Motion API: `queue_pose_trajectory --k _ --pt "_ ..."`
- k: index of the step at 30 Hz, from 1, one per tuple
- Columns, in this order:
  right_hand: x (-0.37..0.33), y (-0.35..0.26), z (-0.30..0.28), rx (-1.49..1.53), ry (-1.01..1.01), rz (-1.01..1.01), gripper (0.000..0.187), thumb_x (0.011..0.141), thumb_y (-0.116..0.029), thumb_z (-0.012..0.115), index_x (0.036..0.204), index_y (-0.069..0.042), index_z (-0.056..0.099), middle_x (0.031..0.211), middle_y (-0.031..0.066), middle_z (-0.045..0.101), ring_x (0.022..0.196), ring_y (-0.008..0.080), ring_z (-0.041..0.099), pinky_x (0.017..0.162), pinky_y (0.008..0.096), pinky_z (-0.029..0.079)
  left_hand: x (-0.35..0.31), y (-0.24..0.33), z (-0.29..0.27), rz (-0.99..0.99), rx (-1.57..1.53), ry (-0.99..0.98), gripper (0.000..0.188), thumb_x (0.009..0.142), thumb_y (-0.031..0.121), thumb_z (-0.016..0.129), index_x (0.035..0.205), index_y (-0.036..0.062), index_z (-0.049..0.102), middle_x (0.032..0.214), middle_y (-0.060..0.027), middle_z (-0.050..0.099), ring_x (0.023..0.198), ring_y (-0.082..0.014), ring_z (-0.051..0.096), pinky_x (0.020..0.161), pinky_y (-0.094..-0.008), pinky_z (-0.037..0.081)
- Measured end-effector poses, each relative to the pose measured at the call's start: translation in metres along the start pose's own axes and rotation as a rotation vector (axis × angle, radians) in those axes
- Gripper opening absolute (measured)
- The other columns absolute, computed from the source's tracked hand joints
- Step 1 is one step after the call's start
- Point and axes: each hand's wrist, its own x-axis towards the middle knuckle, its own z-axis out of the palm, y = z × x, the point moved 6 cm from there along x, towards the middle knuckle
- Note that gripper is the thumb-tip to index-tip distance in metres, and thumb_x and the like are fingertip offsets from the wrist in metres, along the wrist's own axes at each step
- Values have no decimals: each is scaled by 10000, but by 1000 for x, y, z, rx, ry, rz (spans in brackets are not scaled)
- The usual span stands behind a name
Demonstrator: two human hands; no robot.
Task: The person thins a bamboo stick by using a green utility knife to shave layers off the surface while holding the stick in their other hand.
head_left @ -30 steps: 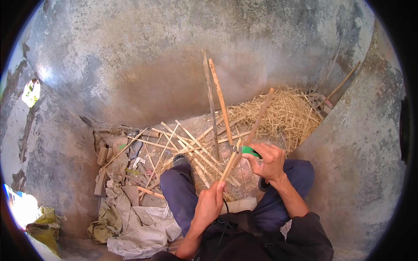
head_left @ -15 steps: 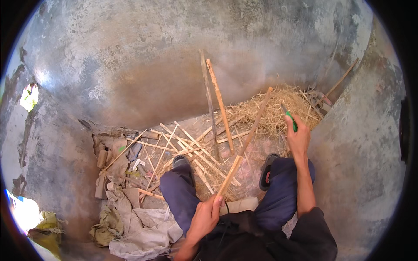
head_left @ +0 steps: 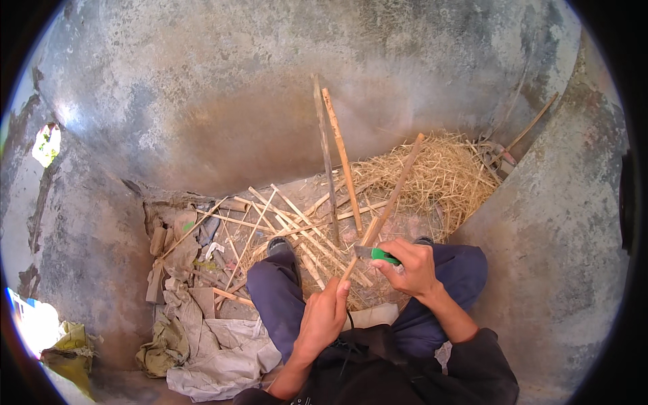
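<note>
Rough grey concrete walls closed in a dirt floor (head_left: 223, 310) where the person sat. At the centre, a long thin split bamboo stick (head_left: 385, 209) slanted up from the lap; the left hand (head_left: 324, 317) was wrapped around its lower end, and the right hand (head_left: 412, 266) was clenched on a green-handled knife (head_left: 374, 254), blade against the stick. This looked like shaving; the following stroke would need a steady blade angle. Beyond the stick lay loose bamboo slats (head_left: 283, 226) and straw (head_left: 439, 175); left of it, crumpled grey sacking (head_left: 216, 351).
</note>
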Motion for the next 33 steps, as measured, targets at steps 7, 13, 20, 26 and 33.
queue_pose_trajectory --k 7,13,20,26,33 --pt "-2 -10 6 -10 -7 -32 294 946 -376 861 1048 -103 816 865 55 764 672 269 742 598 376 574 1 8 6 11 153 25 277 1164 231 566 1021 -6 562 727 -302 624 732 -556 635 614 -599 440" --pt "-2 -10 7 -39 32 -17 280 924 -366 884 1024 -110 828 826 45 764 652 260 738 580 374 564 2 10 7 -10 193 32 276 1158 238 577 1033 -7 565 746 -311 645 753 -567 642 627 -610 457" --pt "-2 -8 3 -90 57 -45 261 911 -351 891 990 -110 830 822 54 777 647 259 740 571 367 555 3 5 9 8 213 29 305 1159 274 577 1026 1 566 733 -313 654 736 -562 661 627 -629 479" --pt "9 53 -32 -269 294 143 277 1014 -384 798 1040 -110 830 723 81 728 580 272 696 556 410 516 -6 -1 11 15 260 19 309 1163 300 572 1041 16 572 705 -307 661 701 -558 673 612 -642 509" --pt "11 76 -51 -138 271 270 310 1080 -387 728 1091 -87 806 665 85 640 538 220 594 530 404 444 -10 -15 9 -72 147 -12 319 1173 257 546 1006 -10 595 746 -319 616 764 -577 623 657 -629 445"
